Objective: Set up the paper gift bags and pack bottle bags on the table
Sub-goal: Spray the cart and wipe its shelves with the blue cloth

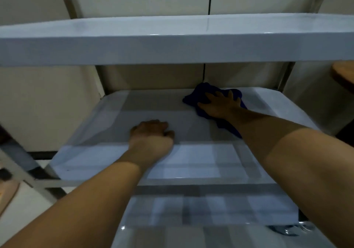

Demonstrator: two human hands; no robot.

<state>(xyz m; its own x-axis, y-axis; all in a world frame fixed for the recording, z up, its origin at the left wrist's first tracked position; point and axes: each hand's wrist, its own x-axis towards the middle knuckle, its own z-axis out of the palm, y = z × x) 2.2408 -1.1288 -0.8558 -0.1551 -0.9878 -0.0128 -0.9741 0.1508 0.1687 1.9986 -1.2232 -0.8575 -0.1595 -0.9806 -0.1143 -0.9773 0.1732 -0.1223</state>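
A dark blue cloth (199, 93) lies on the middle shelf (107, 121) of a shiny metal rack, near the back right. My right hand (220, 104) presses flat on the cloth with its fingers spread. My left hand (153, 132) rests on the same shelf near its middle, fingers curled under into a loose fist, holding nothing that I can see. No paper gift bags or bottle bags are in view.
The top shelf (172, 42) of the rack juts out above both hands. A lower shelf (191, 219) shows below my arms. A round wooden edge (343, 75) sticks in at the right. A pale wall stands behind the rack.
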